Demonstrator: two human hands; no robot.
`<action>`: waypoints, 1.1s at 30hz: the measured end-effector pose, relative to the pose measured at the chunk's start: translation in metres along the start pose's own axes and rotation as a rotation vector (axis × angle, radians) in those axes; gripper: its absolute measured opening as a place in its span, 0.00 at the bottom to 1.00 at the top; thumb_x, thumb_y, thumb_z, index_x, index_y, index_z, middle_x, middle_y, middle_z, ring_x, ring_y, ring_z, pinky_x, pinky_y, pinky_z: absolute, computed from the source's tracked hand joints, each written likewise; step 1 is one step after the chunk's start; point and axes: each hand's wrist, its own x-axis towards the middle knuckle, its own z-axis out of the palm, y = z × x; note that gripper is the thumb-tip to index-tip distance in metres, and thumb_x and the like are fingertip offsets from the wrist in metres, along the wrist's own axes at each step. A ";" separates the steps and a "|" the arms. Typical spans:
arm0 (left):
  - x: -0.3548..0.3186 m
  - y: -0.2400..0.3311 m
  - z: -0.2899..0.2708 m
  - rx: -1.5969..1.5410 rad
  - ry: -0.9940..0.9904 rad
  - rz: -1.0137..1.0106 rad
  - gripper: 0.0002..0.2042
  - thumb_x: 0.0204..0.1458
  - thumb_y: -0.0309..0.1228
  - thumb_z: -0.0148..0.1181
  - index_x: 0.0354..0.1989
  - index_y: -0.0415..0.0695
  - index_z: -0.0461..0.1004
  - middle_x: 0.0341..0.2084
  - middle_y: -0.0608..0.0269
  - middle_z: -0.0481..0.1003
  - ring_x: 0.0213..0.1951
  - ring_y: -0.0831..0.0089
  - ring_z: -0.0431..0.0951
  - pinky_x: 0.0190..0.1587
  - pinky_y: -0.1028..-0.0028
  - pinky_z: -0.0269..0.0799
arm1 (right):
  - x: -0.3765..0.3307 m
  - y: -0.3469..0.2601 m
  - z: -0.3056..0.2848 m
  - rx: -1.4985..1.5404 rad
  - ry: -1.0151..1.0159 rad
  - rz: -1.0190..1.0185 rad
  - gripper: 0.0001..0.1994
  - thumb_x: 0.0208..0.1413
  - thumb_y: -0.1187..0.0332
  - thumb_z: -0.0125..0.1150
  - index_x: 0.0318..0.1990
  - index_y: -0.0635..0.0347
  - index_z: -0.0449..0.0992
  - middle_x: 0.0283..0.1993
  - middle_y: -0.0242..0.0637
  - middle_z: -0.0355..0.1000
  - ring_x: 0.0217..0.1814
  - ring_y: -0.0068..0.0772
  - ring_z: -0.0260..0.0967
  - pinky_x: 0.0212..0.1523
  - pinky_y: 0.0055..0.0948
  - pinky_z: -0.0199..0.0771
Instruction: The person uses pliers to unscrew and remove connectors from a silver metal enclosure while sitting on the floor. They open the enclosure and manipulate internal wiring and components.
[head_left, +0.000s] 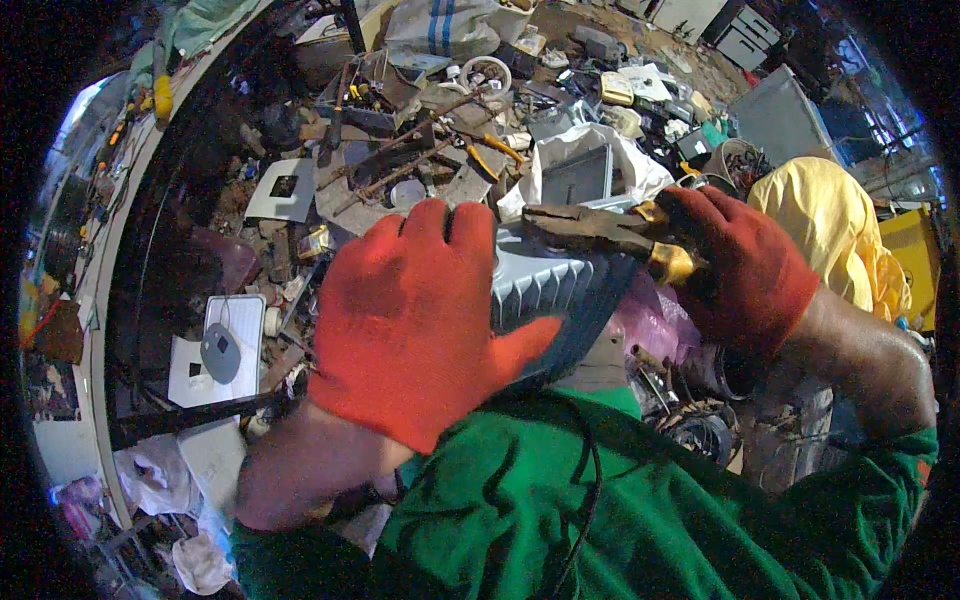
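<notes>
A grey plastic casing with a ribbed side (545, 280) is held up in front of my body. Over its left part lies my left hand (400, 315) in an orange-red glove, fingers bent across the far edge and thumb along the side, gripping it. My right hand (745, 265), gloved the same way, is closed round the yellow handles of a pair of worn metal pliers (590, 230). The pliers' jaws point left over the far top edge of the casing. Whether they touch it I cannot tell, and the casing's underside is hidden.
Beyond the casing stands a white sack (640, 175) with a grey plastic tray in it. Yellow-handled tools (497, 155) lie among mixed scrap. A yellow cloth (825, 220) is at the right, white plastic panels (283, 190) at the left, and pink bubble wrap (655, 320) below the pliers.
</notes>
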 end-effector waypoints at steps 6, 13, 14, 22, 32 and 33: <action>-0.002 -0.008 0.017 -0.047 0.121 0.042 0.38 0.30 0.52 0.77 0.47 0.39 0.72 0.37 0.52 0.77 0.39 0.53 0.79 0.41 0.59 0.75 | 0.002 0.002 0.002 -0.030 0.052 -0.032 0.29 0.41 0.63 0.73 0.51 0.62 0.69 0.40 0.49 0.73 0.40 0.56 0.75 0.39 0.46 0.77; -0.003 -0.008 0.013 -0.070 0.117 0.057 0.39 0.27 0.51 0.78 0.48 0.39 0.73 0.36 0.53 0.78 0.38 0.53 0.80 0.44 0.61 0.76 | 0.004 0.010 0.008 0.018 -0.005 -0.003 0.31 0.37 0.73 0.72 0.54 0.64 0.69 0.46 0.49 0.73 0.46 0.53 0.75 0.44 0.42 0.78; -0.004 -0.008 0.013 -0.067 0.115 0.058 0.39 0.27 0.51 0.78 0.48 0.39 0.73 0.36 0.52 0.78 0.39 0.53 0.80 0.44 0.61 0.76 | 0.005 0.012 0.011 -0.001 0.041 -0.051 0.28 0.40 0.69 0.72 0.52 0.62 0.70 0.44 0.48 0.73 0.42 0.55 0.75 0.41 0.43 0.78; -0.004 -0.011 0.013 -0.072 0.096 0.027 0.41 0.27 0.53 0.77 0.48 0.37 0.73 0.42 0.49 0.78 0.42 0.52 0.80 0.45 0.59 0.75 | 0.022 0.025 0.006 -0.015 -0.022 -0.137 0.30 0.39 0.69 0.71 0.53 0.64 0.69 0.47 0.50 0.73 0.45 0.57 0.74 0.44 0.46 0.77; 0.000 -0.014 0.016 -0.144 0.120 0.033 0.42 0.26 0.55 0.76 0.48 0.36 0.71 0.36 0.49 0.76 0.38 0.50 0.78 0.41 0.57 0.74 | 0.036 0.047 0.007 -0.005 -0.034 -0.230 0.31 0.37 0.77 0.63 0.56 0.64 0.69 0.50 0.53 0.73 0.49 0.59 0.73 0.49 0.44 0.76; 0.001 -0.014 0.016 -0.139 0.123 0.034 0.42 0.26 0.55 0.76 0.48 0.36 0.71 0.36 0.49 0.75 0.38 0.50 0.78 0.41 0.57 0.74 | 0.039 0.050 0.008 0.013 -0.043 -0.236 0.32 0.36 0.77 0.62 0.57 0.64 0.69 0.50 0.53 0.73 0.50 0.59 0.73 0.49 0.44 0.76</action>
